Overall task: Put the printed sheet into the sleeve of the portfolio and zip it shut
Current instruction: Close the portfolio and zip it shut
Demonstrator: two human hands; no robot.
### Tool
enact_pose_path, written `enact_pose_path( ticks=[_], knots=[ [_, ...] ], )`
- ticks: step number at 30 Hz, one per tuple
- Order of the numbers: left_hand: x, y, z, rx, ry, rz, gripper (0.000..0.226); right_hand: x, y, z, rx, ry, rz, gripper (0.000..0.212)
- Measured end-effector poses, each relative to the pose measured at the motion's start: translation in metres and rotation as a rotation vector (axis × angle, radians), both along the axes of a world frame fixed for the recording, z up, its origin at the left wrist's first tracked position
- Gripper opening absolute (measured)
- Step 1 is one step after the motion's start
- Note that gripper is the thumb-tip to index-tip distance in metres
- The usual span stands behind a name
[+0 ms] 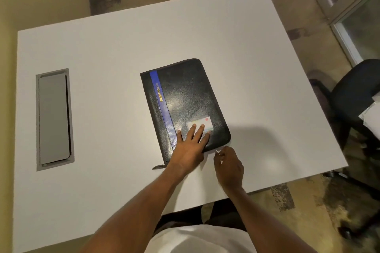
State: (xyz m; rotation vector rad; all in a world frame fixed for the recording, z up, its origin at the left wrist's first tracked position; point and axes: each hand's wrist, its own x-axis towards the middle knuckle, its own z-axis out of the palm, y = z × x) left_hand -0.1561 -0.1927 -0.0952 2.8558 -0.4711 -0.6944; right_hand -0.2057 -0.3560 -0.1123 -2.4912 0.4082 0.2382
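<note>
A black portfolio (183, 96) with a blue stripe and yellow lettering lies folded shut on the white table (102, 51). My left hand (190, 146) presses flat on its near edge, fingers spread over a card window (198, 124). My right hand (228, 165) is at the near right corner, its fingers pinched on a small metal zipper pull (218, 152). A second zipper tab (158, 167) sticks out at the near left corner. No printed sheet is in sight.
A grey cable hatch (54, 119) is set into the table at the left. A black office chair (355, 96) stands off the right edge, with white papers (373, 115) on it. The table's near edge runs just under my forearms.
</note>
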Motion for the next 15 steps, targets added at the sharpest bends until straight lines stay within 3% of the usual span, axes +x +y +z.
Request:
enact_pose_path(
  ticks=[3, 15],
  knots=[
    [0.0, -0.002, 0.002, 0.018, -0.003, -0.022, 0.074, 0.01, -0.02, 0.0, -0.007, -0.007, -0.036, 0.009],
    [0.001, -0.001, 0.001, 0.076, -0.022, -0.153, 0.061, 0.097, -0.063, -0.006, 0.038, -0.061, 0.065, 0.009]
  ],
)
